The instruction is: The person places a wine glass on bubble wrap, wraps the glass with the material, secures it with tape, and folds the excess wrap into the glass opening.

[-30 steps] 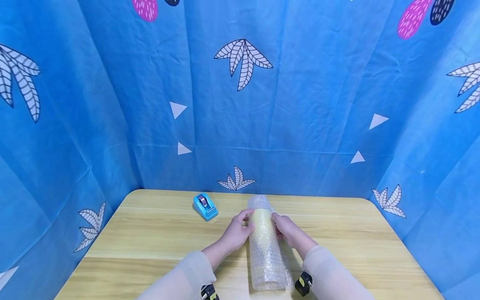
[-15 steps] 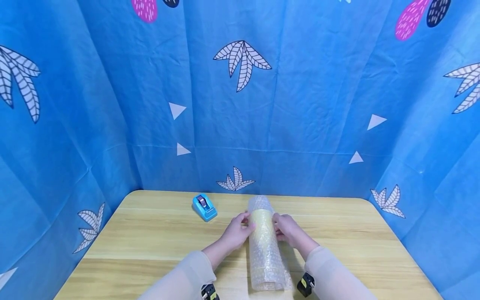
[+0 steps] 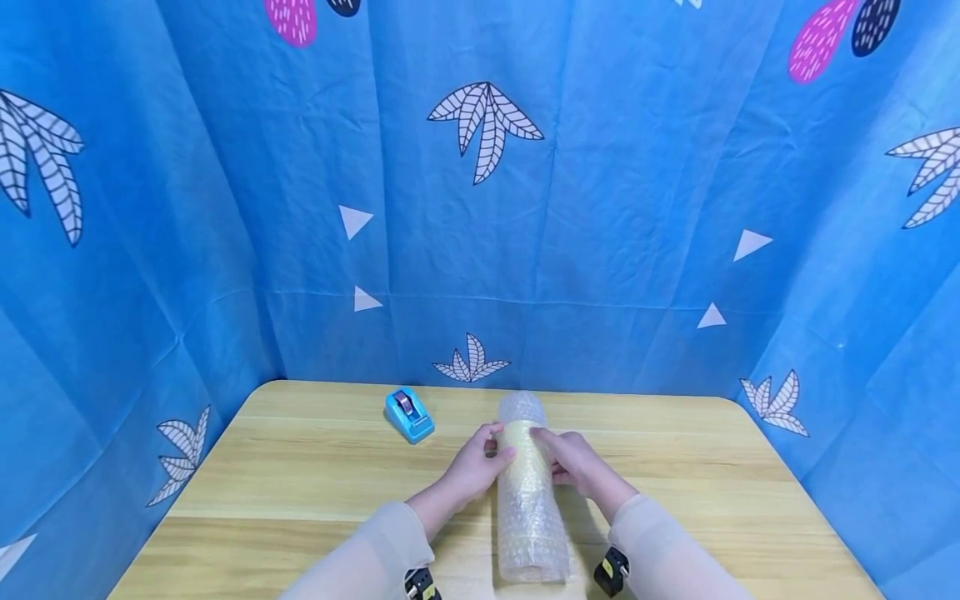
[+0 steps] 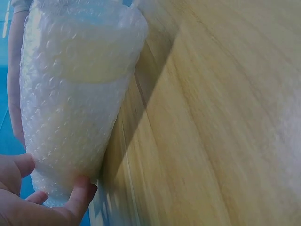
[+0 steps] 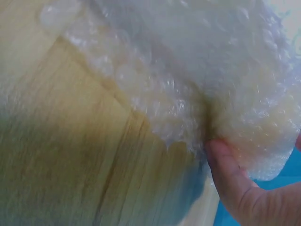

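Note:
A roll of bubble wrap (image 3: 531,508) lies lengthwise on the wooden table, with something pale yellow (image 3: 523,454) showing through its layers. My left hand (image 3: 472,462) grips its left side near the far part, thumb on top. From the right, my right hand (image 3: 577,458) holds the same roll, its thumb lying over the upper surface. In the left wrist view, the fingers (image 4: 80,200) curl against the bubble wrap (image 4: 80,103). The right wrist view has a finger (image 5: 228,174) touching the wrap beside a loose edge (image 5: 164,113). What the wrap encloses cannot be made out clearly.
A blue tape dispenser (image 3: 409,415) stands on the table (image 3: 300,467), left of the roll and farther back. Blue patterned curtains (image 3: 637,208) surround the table at the back and sides.
My right thumb has moved left onto the top of the roll. The loose flap along the roll's near right side no longer sticks out. My left hand stays nearly where it was.

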A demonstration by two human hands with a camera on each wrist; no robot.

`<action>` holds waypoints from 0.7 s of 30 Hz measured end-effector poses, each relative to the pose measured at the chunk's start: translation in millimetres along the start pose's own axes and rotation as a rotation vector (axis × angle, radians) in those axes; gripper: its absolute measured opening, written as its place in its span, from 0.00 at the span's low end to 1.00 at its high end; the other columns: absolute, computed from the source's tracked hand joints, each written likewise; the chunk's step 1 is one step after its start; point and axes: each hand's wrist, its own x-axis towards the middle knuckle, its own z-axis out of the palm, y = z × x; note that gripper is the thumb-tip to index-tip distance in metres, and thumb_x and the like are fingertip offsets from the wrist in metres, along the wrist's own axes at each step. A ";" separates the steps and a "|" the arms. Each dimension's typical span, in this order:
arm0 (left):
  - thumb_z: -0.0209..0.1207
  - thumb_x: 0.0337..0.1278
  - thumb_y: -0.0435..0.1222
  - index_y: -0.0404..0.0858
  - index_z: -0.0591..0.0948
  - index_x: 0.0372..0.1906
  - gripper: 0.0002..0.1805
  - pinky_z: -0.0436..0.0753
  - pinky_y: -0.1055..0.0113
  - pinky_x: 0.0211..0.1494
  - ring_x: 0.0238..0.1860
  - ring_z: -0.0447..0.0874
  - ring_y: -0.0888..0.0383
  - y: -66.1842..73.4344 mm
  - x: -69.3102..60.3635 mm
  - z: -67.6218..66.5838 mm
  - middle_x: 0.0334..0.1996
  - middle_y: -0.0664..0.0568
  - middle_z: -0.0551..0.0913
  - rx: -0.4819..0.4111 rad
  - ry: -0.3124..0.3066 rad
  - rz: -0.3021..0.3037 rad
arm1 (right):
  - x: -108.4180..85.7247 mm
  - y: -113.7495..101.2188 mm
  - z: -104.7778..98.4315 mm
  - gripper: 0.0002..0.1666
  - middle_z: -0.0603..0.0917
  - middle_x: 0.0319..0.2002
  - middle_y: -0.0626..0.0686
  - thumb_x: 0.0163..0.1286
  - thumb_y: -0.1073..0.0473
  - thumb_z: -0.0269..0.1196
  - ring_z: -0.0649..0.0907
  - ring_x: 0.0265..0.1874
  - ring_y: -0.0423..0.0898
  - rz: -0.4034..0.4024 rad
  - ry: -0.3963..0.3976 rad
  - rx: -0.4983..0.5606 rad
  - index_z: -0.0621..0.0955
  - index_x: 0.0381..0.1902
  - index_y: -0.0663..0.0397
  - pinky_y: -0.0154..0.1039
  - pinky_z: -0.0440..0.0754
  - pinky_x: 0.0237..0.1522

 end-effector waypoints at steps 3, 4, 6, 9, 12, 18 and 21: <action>0.58 0.70 0.34 0.33 0.67 0.71 0.28 0.82 0.49 0.58 0.59 0.75 0.37 0.9 -0.3 0.3 0.57 0.33 0.76 0.010 0.000 -0.015 | -0.8 -0.5 -0.5 0.27 0.78 0.24 0.52 0.71 0.42 0.60 0.79 0.24 0.44 0.008 0.000 0.013 0.78 0.38 0.66 0.39 0.85 0.32; 0.57 0.71 0.34 0.34 0.67 0.72 0.28 0.81 0.48 0.59 0.60 0.74 0.36 1.3 -0.3 0.4 0.58 0.33 0.76 0.015 0.000 -0.022 | -1.0 -0.3 -0.5 0.27 0.78 0.24 0.52 0.71 0.42 0.60 0.79 0.23 0.44 0.009 0.000 0.017 0.78 0.38 0.65 0.39 0.85 0.31; 0.55 0.71 0.33 0.36 0.67 0.72 0.27 0.79 0.46 0.61 0.63 0.72 0.35 1.7 -0.2 0.6 0.60 0.33 0.75 0.026 0.002 -0.036 | -1.8 -0.3 -0.3 0.26 0.78 0.23 0.52 0.70 0.43 0.60 0.79 0.23 0.43 0.014 0.002 0.028 0.78 0.39 0.64 0.38 0.84 0.29; 0.54 0.72 0.33 0.38 0.67 0.73 0.28 0.77 0.45 0.63 0.64 0.71 0.35 1.0 0.1 0.7 0.61 0.33 0.74 0.025 0.008 -0.051 | -2.0 0.7 0.6 0.25 0.77 0.22 0.51 0.70 0.43 0.60 0.77 0.22 0.43 0.015 0.006 0.035 0.77 0.38 0.63 0.37 0.83 0.27; 0.55 0.71 0.32 0.37 0.64 0.74 0.30 0.77 0.46 0.63 0.64 0.71 0.35 -0.3 1.0 1.5 0.61 0.33 0.74 0.003 0.019 -0.058 | -2.2 0.7 1.3 0.24 0.76 0.22 0.51 0.70 0.44 0.59 0.77 0.22 0.42 0.016 0.006 0.041 0.77 0.37 0.63 0.36 0.83 0.27; 0.55 0.72 0.34 0.27 0.61 0.73 0.31 0.76 0.48 0.65 0.67 0.69 0.36 -3.4 1.6 1.8 0.66 0.33 0.71 -0.049 0.014 -0.105 | -1.0 1.5 1.9 0.25 0.78 0.27 0.54 0.71 0.46 0.58 0.78 0.24 0.44 0.014 0.004 0.058 0.76 0.43 0.68 0.37 0.84 0.29; 0.54 0.73 0.35 0.25 0.63 0.72 0.29 0.78 0.50 0.64 0.67 0.68 0.37 -5.1 2.0 1.0 0.66 0.33 0.69 -0.090 -0.007 -0.121 | -0.7 1.4 2.0 0.26 0.78 0.29 0.56 0.71 0.47 0.58 0.78 0.25 0.45 0.012 0.011 0.054 0.76 0.44 0.69 0.38 0.85 0.30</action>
